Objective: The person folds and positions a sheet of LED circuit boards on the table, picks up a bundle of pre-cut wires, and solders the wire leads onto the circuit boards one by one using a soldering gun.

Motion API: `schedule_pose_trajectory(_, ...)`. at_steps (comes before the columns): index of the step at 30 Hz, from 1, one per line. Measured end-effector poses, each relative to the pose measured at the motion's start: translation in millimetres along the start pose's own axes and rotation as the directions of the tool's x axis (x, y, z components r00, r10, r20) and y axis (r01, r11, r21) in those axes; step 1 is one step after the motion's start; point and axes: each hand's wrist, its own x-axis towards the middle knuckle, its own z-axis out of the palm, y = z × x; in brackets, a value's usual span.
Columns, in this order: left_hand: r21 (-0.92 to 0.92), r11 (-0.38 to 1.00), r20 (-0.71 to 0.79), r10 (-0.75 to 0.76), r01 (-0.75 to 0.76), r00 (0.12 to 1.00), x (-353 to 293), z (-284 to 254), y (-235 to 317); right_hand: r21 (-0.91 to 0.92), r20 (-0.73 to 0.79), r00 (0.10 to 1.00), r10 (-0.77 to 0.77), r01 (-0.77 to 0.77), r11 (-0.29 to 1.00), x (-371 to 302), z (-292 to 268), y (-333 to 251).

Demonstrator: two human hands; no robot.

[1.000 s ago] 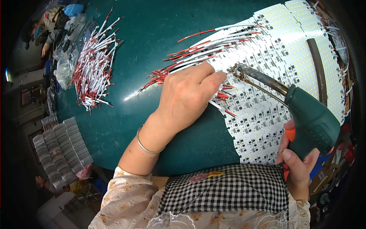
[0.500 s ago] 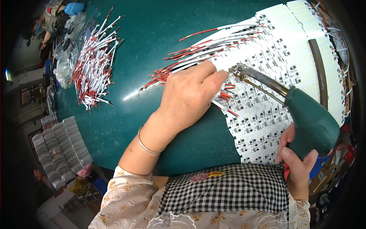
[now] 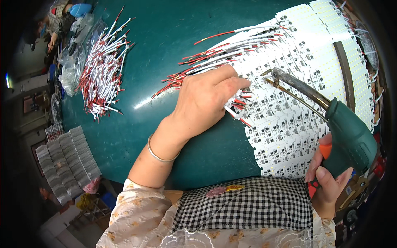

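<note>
My left hand (image 3: 204, 97) is closed on a bundle of short white wires with red ends (image 3: 239, 108); the ends poke out below its thumb and fingers. Under its fingertips lies the left edge of a sheet of white circuit boards (image 3: 285, 120). My right hand (image 3: 328, 184) grips a green soldering gun (image 3: 351, 138) by the handle, with an orange trigger by the fingers. The gun's dark bent tip (image 3: 268, 74) hovers over the boards, to the right of my left fingertips and apart from them. More wires (image 3: 219, 51) fan out leftward from the boards' upper left edge.
A large heap of white and red wires (image 3: 105, 68) lies on the green table (image 3: 144, 49) at the left. A dark curved bar (image 3: 344, 74) rests across the boards at the right. Plastic bags (image 3: 70, 70) and stacked grey strips (image 3: 68, 163) are beyond the table's left edge.
The soldering gun has moved right, and its tip has drawn away from my left fingertips. Its orange trigger now shows. My left hand with the wires has shifted very slightly left.
</note>
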Motion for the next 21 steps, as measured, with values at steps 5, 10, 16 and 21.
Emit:
schedule_pose_trajectory(5,-0.050,0.999,0.016,0.008,-0.008,1.000,0.4,8.8,-4.0,0.003,0.055,0.997,0.046,-0.046,0.999,0.3,-10.2,7.6)
schedule_pose_trajectory(10,-0.002,0.999,-0.007,0.042,-0.042,0.999,-1.4,10.4,0.7,-0.034,0.113,0.985,0.129,-0.126,0.991,-8.2,-15.2,6.2)
schedule_pose_trajectory(16,0.018,0.995,-0.053,0.100,-0.099,0.994,-1.9,12.8,-2.1,-0.043,0.200,0.969,0.145,-0.139,0.989,-11.2,-17.9,15.1)
schedule_pose_trajectory(21,0.032,0.991,-0.077,0.135,-0.132,0.988,-5.6,14.0,-4.7,-0.142,0.322,0.946,0.022,0.025,0.990,-15.5,-26.7,28.6)
